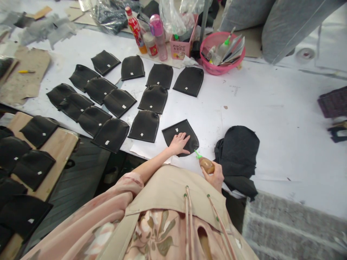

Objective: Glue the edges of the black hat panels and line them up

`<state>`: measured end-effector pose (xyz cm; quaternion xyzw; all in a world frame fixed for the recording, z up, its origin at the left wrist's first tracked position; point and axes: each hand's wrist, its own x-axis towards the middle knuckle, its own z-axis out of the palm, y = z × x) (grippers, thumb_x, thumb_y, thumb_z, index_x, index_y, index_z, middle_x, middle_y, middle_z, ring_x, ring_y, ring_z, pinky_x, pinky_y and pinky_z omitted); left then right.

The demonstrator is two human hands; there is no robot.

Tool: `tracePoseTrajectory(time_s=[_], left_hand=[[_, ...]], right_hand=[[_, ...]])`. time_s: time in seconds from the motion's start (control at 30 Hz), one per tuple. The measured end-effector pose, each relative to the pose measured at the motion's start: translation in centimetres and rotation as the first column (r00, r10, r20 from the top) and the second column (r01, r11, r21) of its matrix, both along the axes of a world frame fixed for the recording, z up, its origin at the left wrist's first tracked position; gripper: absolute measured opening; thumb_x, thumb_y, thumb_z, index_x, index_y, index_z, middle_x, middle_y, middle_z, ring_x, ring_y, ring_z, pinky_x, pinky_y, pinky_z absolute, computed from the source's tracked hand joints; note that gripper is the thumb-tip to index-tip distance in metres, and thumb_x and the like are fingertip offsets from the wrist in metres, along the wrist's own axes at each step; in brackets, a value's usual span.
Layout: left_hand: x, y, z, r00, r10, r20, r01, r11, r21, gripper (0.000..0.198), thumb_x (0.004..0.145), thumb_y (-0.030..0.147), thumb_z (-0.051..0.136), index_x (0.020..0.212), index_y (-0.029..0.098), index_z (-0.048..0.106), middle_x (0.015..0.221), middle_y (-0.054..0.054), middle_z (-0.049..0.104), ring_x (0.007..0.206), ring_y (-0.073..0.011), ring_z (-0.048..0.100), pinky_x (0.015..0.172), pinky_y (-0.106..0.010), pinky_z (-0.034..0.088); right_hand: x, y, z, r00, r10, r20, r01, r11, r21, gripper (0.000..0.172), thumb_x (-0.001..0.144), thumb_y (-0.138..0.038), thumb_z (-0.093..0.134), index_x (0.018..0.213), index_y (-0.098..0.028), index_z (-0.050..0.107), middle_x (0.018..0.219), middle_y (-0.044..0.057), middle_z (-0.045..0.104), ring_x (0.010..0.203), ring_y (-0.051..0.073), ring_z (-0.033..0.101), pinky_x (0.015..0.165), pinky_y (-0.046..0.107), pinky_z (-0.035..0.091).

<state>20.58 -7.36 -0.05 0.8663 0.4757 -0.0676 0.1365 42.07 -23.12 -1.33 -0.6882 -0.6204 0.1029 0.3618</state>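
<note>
My left hand (179,144) lies with fingers spread on a black piece (173,134), flat on one side and rounded on the other, with a small white tag. In my right hand (216,177) is a squeeze glue bottle (207,165) with brown contents and a green nozzle. The nozzle tip meets the rounded edge of the black piece, near its right corner. Just right of the bottle sits a stack of black fabric pieces (240,150). Similar tagged black pieces (143,126) are laid out in rows to the left, some overlapping.
More black pieces (35,168) rest on a wooden board (63,144) at lower left. Along the back stand a red-capped drink bottle (135,30), a pink-lidded bottle (158,38), a pink box (180,48) and a pink basket (217,68). Grey padded rolls (292,29) lean at upper right.
</note>
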Motion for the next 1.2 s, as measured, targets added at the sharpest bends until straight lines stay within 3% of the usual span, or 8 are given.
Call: tracePoseTrajectory(time_s=[0.1,0.2,0.47,0.8,0.9,1.0,1.1,1.2], left_hand=[[-1.8,0.5,0.4,0.992,-0.114,0.049,0.118,0.988,-0.096,0.099,0.065,0.066,0.071,0.145,0.02,0.036,0.148,-0.017,0.035,0.133,-0.0346,0.032,0.1,-0.045,0.036],[-2.9,0.5,0.3,0.981,-0.18,0.069,0.186,0.977,-0.107,0.098,0.067,0.062,0.072,0.147,0.021,0.032,0.151,-0.015,0.031,0.137,-0.033,0.028,0.104,-0.045,0.033],[-2.4,-0.5,-0.8,0.991,-0.128,0.041,0.129,0.991,-0.032,0.09,0.071,0.057,0.071,0.145,0.02,0.036,0.151,-0.014,0.032,0.137,-0.0331,0.028,0.105,-0.045,0.031],[-0.6,-0.4,-1.0,0.999,-0.043,0.034,0.042,0.999,0.004,0.084,0.073,0.053,0.071,0.143,0.019,0.04,0.148,-0.015,0.036,0.136,-0.0332,0.03,0.104,-0.044,0.032],[-0.7,-0.3,-0.7,0.998,-0.037,0.041,0.038,0.999,-0.02,0.085,0.073,0.054,0.07,0.144,0.019,0.038,0.149,-0.016,0.034,0.137,-0.0338,0.029,0.104,-0.045,0.031],[-1.9,0.3,0.2,0.991,-0.102,0.085,0.111,0.988,-0.11,0.09,0.071,0.058,0.071,0.145,0.02,0.037,0.151,-0.015,0.032,0.138,-0.0326,0.027,0.106,-0.044,0.032],[-3.4,0.9,1.1,0.97,-0.213,0.114,0.232,0.953,-0.195,0.087,0.069,0.048,0.076,0.143,0.021,0.039,0.15,-0.014,0.034,0.139,-0.0285,0.028,0.107,-0.038,0.033],[-4.1,1.0,1.5,0.967,-0.245,0.077,0.255,0.947,-0.196,0.084,0.069,0.037,0.079,0.142,0.023,0.04,0.152,-0.012,0.033,0.14,-0.0267,0.027,0.108,-0.038,0.032]], right_hand=[[0.0,-0.1,-0.1,1.0,0.017,0.005,-0.017,1.0,0.014,0.044,0.08,-0.044,0.067,0.111,-0.015,0.055,0.094,0.007,0.06,0.086,0.022,0.06,0.074,0.033,0.053],[0.0,-0.4,-0.3,0.999,0.036,0.006,-0.036,0.999,0.026,0.045,0.08,-0.045,0.067,0.112,-0.015,0.055,0.095,0.007,0.061,0.086,0.022,0.061,0.073,0.032,0.053],[0.0,-0.6,-0.4,0.999,0.051,0.002,-0.051,0.998,0.023,0.045,0.079,-0.044,0.068,0.113,-0.016,0.055,0.095,0.007,0.061,0.086,0.021,0.061,0.073,0.031,0.054],[-0.3,-0.5,-0.3,0.999,0.045,-0.02,-0.045,0.999,-0.013,0.045,0.077,-0.044,0.069,0.111,-0.015,0.057,0.093,0.007,0.061,0.083,0.021,0.061,0.071,0.031,0.053],[-0.3,-0.7,-0.5,0.998,0.059,-0.026,-0.059,0.998,-0.014,0.045,0.077,-0.043,0.069,0.111,-0.016,0.058,0.093,0.006,0.061,0.081,0.021,0.061,0.07,0.031,0.053],[-0.3,-0.8,-0.6,0.997,0.06,-0.053,-0.062,0.998,-0.031,0.045,0.077,-0.043,0.069,0.111,-0.016,0.058,0.093,0.007,0.06,0.082,0.021,0.061,0.071,0.031,0.053],[-0.3,-0.8,-0.5,0.996,0.045,-0.078,-0.05,0.997,-0.054,0.044,0.078,-0.045,0.068,0.11,-0.016,0.058,0.094,0.007,0.061,0.085,0.022,0.061,0.073,0.032,0.052],[-0.3,-0.8,-0.6,0.996,0.043,-0.081,-0.049,0.996,-0.075,0.044,0.078,-0.047,0.067,0.109,-0.017,0.058,0.094,0.007,0.06,0.084,0.021,0.061,0.073,0.032,0.052]])
